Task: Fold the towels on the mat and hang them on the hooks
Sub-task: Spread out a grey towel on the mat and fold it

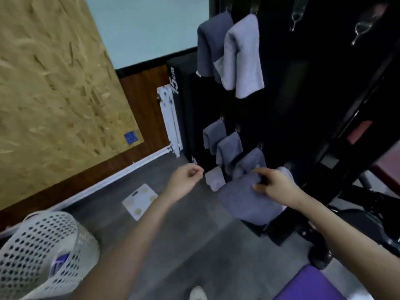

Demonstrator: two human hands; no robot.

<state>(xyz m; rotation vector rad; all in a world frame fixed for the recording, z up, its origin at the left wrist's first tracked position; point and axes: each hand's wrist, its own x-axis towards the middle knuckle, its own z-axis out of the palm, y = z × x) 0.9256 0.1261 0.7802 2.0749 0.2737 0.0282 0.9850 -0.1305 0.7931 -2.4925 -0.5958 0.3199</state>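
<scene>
right hand pinches grey towel low on black panel | left hand curled, empty, left of panel | grey floor (white basket farther left)

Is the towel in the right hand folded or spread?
Folded: the grey cloth towel hangs as a compact doubled pad, pinched by the right hand.

Soft matt cloth towels, shiny metal hooks, perforated plastic basket
</scene>
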